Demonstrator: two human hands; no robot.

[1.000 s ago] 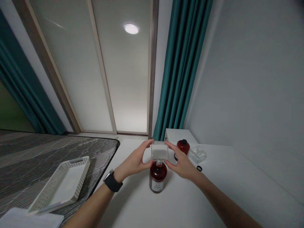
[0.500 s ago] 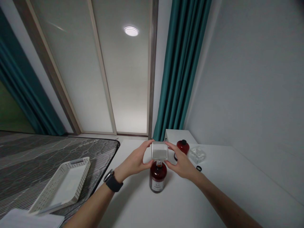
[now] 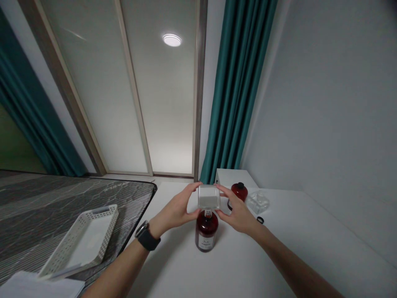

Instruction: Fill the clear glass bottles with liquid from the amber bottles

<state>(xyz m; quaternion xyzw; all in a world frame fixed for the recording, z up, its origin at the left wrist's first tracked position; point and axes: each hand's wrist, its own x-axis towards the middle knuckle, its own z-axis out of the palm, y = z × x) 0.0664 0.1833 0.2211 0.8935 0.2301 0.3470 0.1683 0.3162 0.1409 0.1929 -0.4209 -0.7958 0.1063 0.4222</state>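
Observation:
A clear, box-shaped container [image 3: 209, 197] is held between my two hands, just above a dark red bottle. My left hand [image 3: 178, 209], with a black watch on the wrist, grips its left side between thumb and fingers. On the right side, my right hand [image 3: 236, 210] grips it the same way. The dark red bottle [image 3: 206, 231] stands upright on the white table with a pale label facing me. Its neck shows right under the container; whether the two touch I cannot tell.
Behind my right hand stand a second red bottle [image 3: 240, 191] with a black top and a crumpled clear plastic item [image 3: 258, 201]. A black ring [image 3: 260, 220] lies nearby. At the left are a white basket [image 3: 107, 231] and white papers [image 3: 40, 286]. A white box [image 3: 231, 176] sits at the back.

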